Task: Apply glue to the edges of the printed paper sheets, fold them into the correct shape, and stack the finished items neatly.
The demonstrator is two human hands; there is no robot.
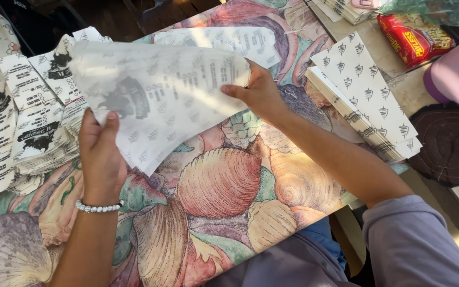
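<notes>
Head view: thin white paper sheet, translucent, with grey printing and a small repeated motif, is held above a shell-patterned tablecloth. Its long axis runs from 10 to 4 o'clock, with one pointed corner aimed at 6. Left hand pinches the lower edge, fingers closed on it. Right hand pinches the right edge. Stack of same printed sheets at 9 o'clock; flat patterned paper stack at 2 o'clock.

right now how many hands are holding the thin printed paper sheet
2. The left hand, with a white bead bracelet at its wrist, pinches the thin printed paper sheet at its lower left edge; the right hand grips its right edge.
</notes>
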